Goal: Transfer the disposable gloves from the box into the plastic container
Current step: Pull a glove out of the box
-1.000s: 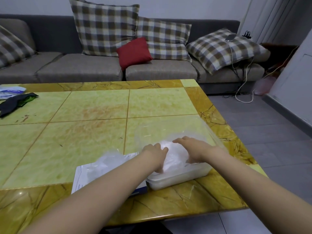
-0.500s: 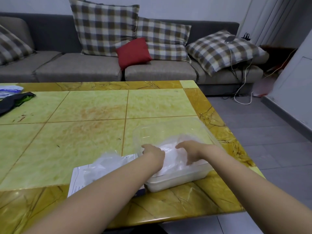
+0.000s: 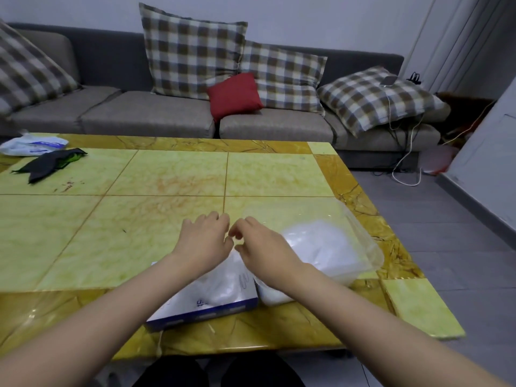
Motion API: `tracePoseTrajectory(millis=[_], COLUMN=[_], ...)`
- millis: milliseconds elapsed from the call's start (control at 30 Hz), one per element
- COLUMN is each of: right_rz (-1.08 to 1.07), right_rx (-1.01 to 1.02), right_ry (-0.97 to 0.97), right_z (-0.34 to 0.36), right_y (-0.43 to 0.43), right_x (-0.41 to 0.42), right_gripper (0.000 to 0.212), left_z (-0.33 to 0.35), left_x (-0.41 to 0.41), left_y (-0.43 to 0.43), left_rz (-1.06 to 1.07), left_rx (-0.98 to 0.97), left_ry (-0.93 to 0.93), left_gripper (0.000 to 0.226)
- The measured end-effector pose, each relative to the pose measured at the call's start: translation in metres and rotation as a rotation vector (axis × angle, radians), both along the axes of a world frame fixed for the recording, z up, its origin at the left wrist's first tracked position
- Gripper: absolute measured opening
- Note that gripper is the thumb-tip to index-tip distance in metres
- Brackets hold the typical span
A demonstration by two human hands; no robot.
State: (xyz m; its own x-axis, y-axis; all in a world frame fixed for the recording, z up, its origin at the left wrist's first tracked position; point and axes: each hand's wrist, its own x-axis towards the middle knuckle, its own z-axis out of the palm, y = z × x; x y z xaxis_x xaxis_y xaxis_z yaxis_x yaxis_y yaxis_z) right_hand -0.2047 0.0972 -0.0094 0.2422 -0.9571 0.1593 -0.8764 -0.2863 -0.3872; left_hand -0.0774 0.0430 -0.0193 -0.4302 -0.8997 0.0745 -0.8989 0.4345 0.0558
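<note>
On the tiled table (image 3: 167, 177), a dark cloth (image 3: 47, 163) and a white packet (image 3: 33, 145) are seen far left, well apart from the work. The box (image 3: 206, 305) is laid near the near edge, long axis roughly left to right, blue side facing near, its far part hidden by the wrists. Gloves (image 3: 321, 244) are heaped in the plastic container (image 3: 374, 255) just right of it. The left hand (image 3: 203, 241) and right hand (image 3: 259, 247) are held close together, fingers loosely curled; whether anything is pinched cannot be told.

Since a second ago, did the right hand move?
Yes. The right hand came off the gloves in the container and went left, toward the box.
</note>
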Motion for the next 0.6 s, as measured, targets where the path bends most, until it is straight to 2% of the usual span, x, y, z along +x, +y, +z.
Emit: tracePoseTrajectory(millis=[67,200,233,300,400,500,600], right_rz=[0.036,0.083,0.091,0.094,0.054,-0.005,-0.059], right_rx=[0.062,0.217,0.246,0.263,0.262,0.264,0.195], right_ry=[0.088,0.348,0.41,0.48,0.439,0.36,0.349], right_z=[-0.008,-0.02,-0.022,-0.022,-0.021,-0.021,-0.022], right_y=[-0.001,-0.004,-0.004,-0.004,-0.005,-0.007,-0.008], right_x=[0.014,0.038,0.041,0.045,0.044,0.041,0.036], right_gripper=[0.032,0.056,0.057,0.047,0.029,0.024,0.019], left_z=[-0.003,-0.013,-0.015,-0.018,-0.023,-0.024,-0.021], left_x=[0.013,0.034,0.038,0.045,0.053,0.059,0.061], left_y=[0.002,0.005,0.006,0.006,0.005,0.002,0.002], left_rz=[0.011,0.004,0.004,0.003,0.001,0.007,0.009], left_rx=[0.087,0.313,0.343,0.376,0.378,0.337,0.268], left_ry=[-0.039,-0.013,-0.007,0.017,0.141,0.233,0.249], left_gripper=[0.02,0.014,0.013,0.02,0.022,0.016,0.006])
